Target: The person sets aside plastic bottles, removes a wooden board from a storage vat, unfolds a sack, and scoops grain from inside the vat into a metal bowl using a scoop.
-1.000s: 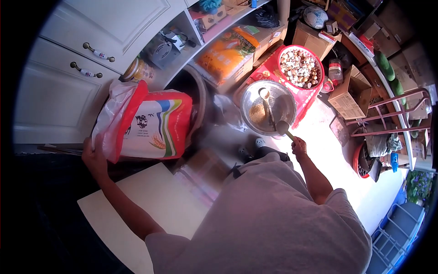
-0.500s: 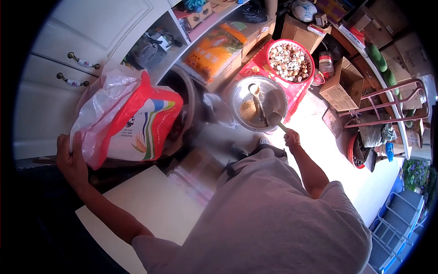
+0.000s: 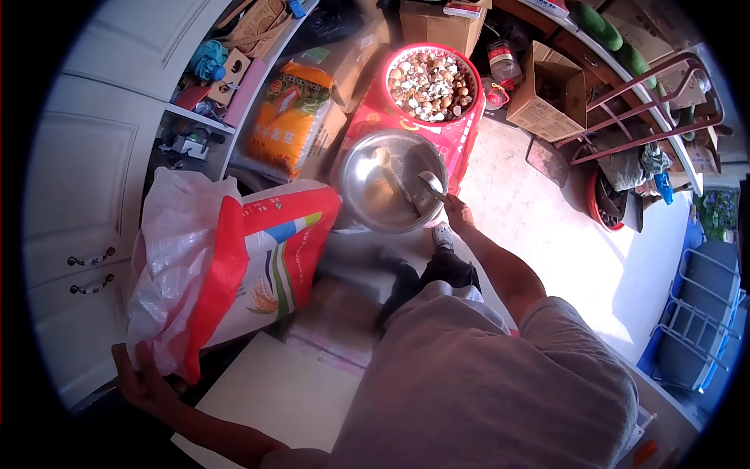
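In my right hand (image 3: 459,214) is the handle of a ladle (image 3: 431,186), its round bowl over the right side of a shiny metal basin (image 3: 356,205). Another long-handled spoon (image 3: 397,181) lies inside the basin, along with some yellowish grain (image 3: 381,192). My left hand (image 3: 145,384) is closed on the lower left edge of a large red and white woven sack (image 3: 262,270). That sack has a crumpled, translucent white liner (image 3: 176,266) at its mouth; its contents are hidden from me.
Behind the basin, a red basket (image 3: 386,82) holds white and brown pieces like broken eggshells. An orange bag (image 3: 287,121) lies left of it. To the right are an open cardboard box (image 3: 539,117) and a pink metal frame (image 3: 598,117). White cabinets (image 3: 86,172) line the left.
My right hand has brought the ladle from outside the basin's right rim to over the basin. My view has shifted, and the left hand still grips the sack's edge.
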`<action>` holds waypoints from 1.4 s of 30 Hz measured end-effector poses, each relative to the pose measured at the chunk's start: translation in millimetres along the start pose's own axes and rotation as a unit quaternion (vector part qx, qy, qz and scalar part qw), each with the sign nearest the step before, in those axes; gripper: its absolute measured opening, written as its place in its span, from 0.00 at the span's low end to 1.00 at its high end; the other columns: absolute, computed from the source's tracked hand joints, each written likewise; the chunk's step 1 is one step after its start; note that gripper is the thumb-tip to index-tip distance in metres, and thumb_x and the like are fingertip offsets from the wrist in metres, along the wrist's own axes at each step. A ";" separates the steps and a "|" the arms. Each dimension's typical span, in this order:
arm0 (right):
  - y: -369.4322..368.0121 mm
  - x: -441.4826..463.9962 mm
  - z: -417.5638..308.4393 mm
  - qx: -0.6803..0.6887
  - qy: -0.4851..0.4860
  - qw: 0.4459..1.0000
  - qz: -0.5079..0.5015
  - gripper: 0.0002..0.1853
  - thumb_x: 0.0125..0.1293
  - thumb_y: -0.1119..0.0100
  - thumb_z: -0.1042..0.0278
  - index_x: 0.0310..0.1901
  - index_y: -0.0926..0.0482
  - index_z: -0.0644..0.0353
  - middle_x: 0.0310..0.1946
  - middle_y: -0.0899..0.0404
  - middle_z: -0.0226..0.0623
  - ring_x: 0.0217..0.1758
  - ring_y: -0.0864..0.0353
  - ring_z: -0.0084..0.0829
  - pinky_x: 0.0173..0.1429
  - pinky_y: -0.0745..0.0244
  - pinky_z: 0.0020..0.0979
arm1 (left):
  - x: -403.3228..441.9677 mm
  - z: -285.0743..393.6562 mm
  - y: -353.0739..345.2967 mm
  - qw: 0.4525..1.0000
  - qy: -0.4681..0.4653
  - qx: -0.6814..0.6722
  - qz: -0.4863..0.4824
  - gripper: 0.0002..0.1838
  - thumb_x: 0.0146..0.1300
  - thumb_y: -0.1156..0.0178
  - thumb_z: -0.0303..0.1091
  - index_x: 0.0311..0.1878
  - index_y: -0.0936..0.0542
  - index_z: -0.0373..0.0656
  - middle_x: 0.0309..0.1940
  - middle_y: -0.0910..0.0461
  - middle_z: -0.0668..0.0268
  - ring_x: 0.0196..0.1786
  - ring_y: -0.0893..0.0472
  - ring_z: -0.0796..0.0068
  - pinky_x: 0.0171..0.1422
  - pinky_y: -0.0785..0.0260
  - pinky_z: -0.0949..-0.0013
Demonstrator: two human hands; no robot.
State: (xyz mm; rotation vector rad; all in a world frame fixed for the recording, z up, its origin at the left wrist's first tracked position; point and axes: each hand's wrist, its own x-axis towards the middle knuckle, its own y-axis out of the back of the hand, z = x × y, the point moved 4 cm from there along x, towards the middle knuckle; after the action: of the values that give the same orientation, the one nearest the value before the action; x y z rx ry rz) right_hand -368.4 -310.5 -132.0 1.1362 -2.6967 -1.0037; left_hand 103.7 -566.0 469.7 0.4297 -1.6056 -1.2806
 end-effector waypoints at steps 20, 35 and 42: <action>-5.0 184.9 152.9 0.446 -0.402 0.799 -0.028 0.19 0.66 0.40 0.58 0.54 0.28 0.56 0.33 0.25 0.33 0.17 0.36 0.19 0.16 0.44 0.21 | -30.3 210.9 -199.1 0.988 -0.066 -0.041 -0.133 0.23 0.67 0.46 0.54 0.44 0.22 0.41 0.37 0.21 0.55 0.38 0.19 0.58 0.47 0.22 0.54; -10.6 109.1 129.6 0.383 -0.285 0.872 -0.109 0.25 0.69 0.47 0.45 0.54 0.24 0.60 0.42 0.18 0.36 0.12 0.40 0.18 0.15 0.45 0.24 | -12.2 287.3 -247.0 0.951 -0.173 -0.193 -0.168 0.11 0.56 0.39 0.33 0.27 0.23 0.34 0.25 0.29 0.61 0.30 0.29 0.62 0.33 0.34 0.66; -26.3 90.9 98.1 0.645 -0.369 0.609 -0.276 0.28 0.70 0.52 0.49 0.63 0.32 0.61 0.52 0.21 0.42 0.26 0.23 0.25 0.25 0.30 0.27 | 0.1 326.2 -224.4 0.892 -0.286 -0.312 -0.161 0.14 0.31 0.33 0.33 0.27 0.17 0.42 0.22 0.32 0.72 0.28 0.32 0.71 0.30 0.40 0.69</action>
State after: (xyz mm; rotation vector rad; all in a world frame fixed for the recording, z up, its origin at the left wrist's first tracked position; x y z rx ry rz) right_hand -445.7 -330.0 -242.5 2.0983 -3.7797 1.2990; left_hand -238.8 -479.4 290.9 -0.1136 -1.4911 -2.2329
